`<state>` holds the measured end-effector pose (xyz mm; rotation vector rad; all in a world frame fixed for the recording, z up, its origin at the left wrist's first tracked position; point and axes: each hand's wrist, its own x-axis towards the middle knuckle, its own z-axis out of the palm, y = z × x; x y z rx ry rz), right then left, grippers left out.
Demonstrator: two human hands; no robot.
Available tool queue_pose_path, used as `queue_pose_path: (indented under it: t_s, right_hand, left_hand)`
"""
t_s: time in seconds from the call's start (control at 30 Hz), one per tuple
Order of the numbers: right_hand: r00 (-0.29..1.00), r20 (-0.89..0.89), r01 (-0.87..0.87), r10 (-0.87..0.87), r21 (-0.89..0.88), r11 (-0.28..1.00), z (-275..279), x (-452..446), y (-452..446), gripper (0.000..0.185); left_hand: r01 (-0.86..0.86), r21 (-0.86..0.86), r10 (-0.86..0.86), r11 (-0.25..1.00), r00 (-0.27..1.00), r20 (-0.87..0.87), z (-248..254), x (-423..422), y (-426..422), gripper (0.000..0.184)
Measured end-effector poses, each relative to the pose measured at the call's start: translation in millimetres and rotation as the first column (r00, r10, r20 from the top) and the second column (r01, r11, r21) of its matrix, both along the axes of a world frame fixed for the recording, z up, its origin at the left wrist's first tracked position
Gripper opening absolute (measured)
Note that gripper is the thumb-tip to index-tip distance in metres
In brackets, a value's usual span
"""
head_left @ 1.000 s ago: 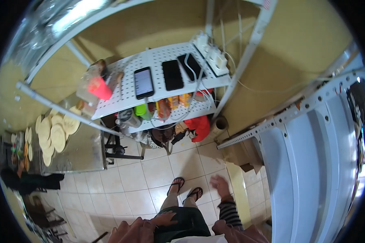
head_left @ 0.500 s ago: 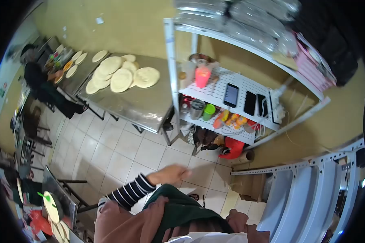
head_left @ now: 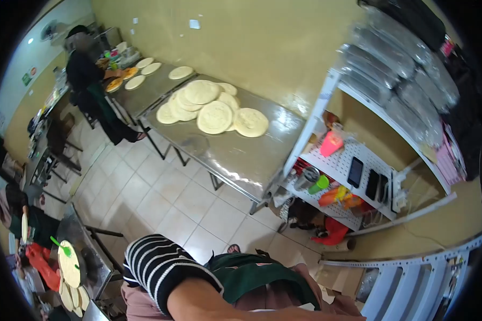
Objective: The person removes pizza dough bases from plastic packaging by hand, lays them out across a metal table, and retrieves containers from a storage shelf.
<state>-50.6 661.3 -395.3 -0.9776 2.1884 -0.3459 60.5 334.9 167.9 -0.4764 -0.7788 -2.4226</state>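
On the shiny grey rectangular table (head_left: pixel 235 160), pale round flatbreads (head_left: pixel 215 117) sit heaped near the yellow wall (head_left: pixel 262 48), and here's the left hand (head_left: pixel 326 316), mostly cut off near the wearer's dark-green cloth apron (head_left: pixel 260 279), spread or clenched, I can't tell

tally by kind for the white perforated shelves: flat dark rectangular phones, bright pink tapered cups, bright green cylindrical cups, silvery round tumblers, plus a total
Flat dark rectangular phones: 3
Bright pink tapered cup: 1
Bright green cylindrical cup: 1
Silvery round tumbler: 1
Total: 6
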Motion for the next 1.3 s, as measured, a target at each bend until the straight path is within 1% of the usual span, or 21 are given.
queue_pose_path:
  t_s: [0.07,0.1,0.17,0.4,0.57,0.63,0.67,0.73,0.77,0.83,0.87,0.93,0.97,1.0,1.07,1.1,1.13,1.17,1.2,1.27,1.3]
  right_hand:
    - [0.999,-0.001,-0.046,0.046,-0.002,0.999,-12.7,-20.3,-38.5,0.028]
    - [0.997,0.001,-0.071,0.071,0.002,0.997,-16.7,-29.5,-55.0,0.029]
    - [0.993,-0.009,-0.117,0.118,0.011,0.993,-18.2,-54.7,-90.7,0.030]
    - [0.966,-0.032,-0.254,0.257,0.078,0.964,-32.4,-139.7,-190.7,0.036]
    - [0.943,-0.023,-0.324,0.331,0.143,0.935,-45.9,-183.8,-236.5,0.041]
    - [0.933,-0.026,-0.351,0.359,0.156,0.923,-72.3,-200.2,-265.7,0.043]
    - [0.920,-0.026,-0.381,0.390,0.161,0.910,-54.7,-204.9,-284.7,0.043]
    - [0.956,0.197,-0.213,0.219,-0.049,0.976,-5.6,-206.3,-329.7,0.036]
    - [0.945,0.196,-0.258,0.261,-0.041,0.965,5.2,-207.1,-345.7,0.036]
    - [0.892,0.350,-0.247,0.288,-0.156,0.956,21.9,-206.2,-380.9,0.034]
    - [0.879,0.346,-0.288,0.327,-0.160,0.944,30.6,-201.7,-396.9,0.034]
    - [0.863,0.462,-0.206,0.203,-0.044,0.978,49.1,-188.1,-427.8,0.032]
    - [0.862,0.451,-0.260,0.234,-0.004,0.966,59.1,-181.2,-444.3,0.033]
    - [0.853,0.449,-0.289,0.265,-0.015,0.957,56.7,-173.7,-466.4,0.033]
    - [0.828,0.420,-0.381,0.371,-0.063,0.922,47.2,-155.1,-512.2,0.033]
    - [0.813,0.403,-0.424,0.419,-0.083,0.902,43.0,-144.7,-532.3,0.033]
    - [0.798,0.382,-0.463,0.466,-0.106,0.880,39.7,-134.7,-555.9,0.033]
    - [0.788,0.362,-0.492,0.499,-0.117,0.862,36.8,-128.4,-570.3,0.033]
    - [0.781,0.350,-0.512,0.517,-0.117,0.851,30.9,-123.5,-573.3,0.033]
    - [0.772,0.330,-0.537,0.543,-0.118,0.835,18.8,-112.9,-576.2,0.033]
    - [0.768,0.321,-0.545,0.554,-0.129,0.829,11.7,-104.9,-582.3,0.033]
  left_hand:
    - [-0.222,-0.537,0.036,0.814,0.941,-0.335,-12.7,-18.4,-31.7,0.081]
    - [-0.253,-0.545,0.070,0.799,0.940,-0.334,-21.8,-21.2,-33.3,0.081]
    - [-0.685,-0.344,0.510,0.642,0.717,-0.476,-34.6,-25.4,-34.3,0.085]
    - [-0.734,-0.458,0.516,0.502,0.679,-0.523,-38.2,-32.0,-99.1,0.056]
    - [-0.806,-0.413,0.660,0.425,0.588,-0.467,-37.0,-52.0,-113.6,0.054]
    - [-0.842,-0.428,0.601,0.330,0.537,-0.592,-35.0,-58.0,-133.3,0.053]
    - [-0.853,-0.424,0.621,0.304,0.515,-0.591,-36.0,-59.6,-139.6,0.053]
    - [-0.872,-0.416,0.618,0.257,0.479,-0.623,-39.9,-57.2,-151.3,0.053]
    - [-0.884,-0.412,0.644,0.219,0.448,-0.620,-51.2,-49.7,-157.8,0.053]
    - [-0.715,-0.527,0.508,0.459,0.698,-0.505,-79.9,-29.8,-168.6,0.054]
    - [-0.735,-0.527,0.534,0.426,0.674,-0.509,-81.3,-25.1,-173.3,0.054]
    - [-0.798,-0.447,0.601,0.405,0.600,-0.528,-81.7,-18.2,-188.5,0.039]
    - [-0.832,-0.548,0.536,0.090,0.504,-0.677,-37.6,-7.8,-213.5,0.045]
    - [-0.833,-0.550,0.544,0.059,0.489,-0.682,-49.6,-15.4,-215.2,0.045]
    - [-0.920,-0.268,0.885,-0.285,-0.144,-0.444,-68.6,-29.5,-219.3,0.032]
    - [-0.912,-0.267,0.875,-0.312,-0.166,-0.454,-68.5,-18.7,-233.9,0.032]
    - [-0.796,-0.605,0.920,-0.014,0.226,-0.320,-39.0,4.4,-257.1,0.024]
    - [-0.497,-0.821,0.838,0.280,0.544,-0.044,-20.4,20.4,-273.8,0.017]
    - [-0.500,-0.818,0.839,0.286,0.543,-0.038,-17.0,27.2,-284.9,0.017]
    - [-0.758,-0.648,0.797,-0.078,0.343,-0.497,-11.0,37.2,-307.8,0.020]
    - [-0.754,-0.654,0.794,-0.069,0.355,-0.493,-6.1,44.8,-316.1,0.020]
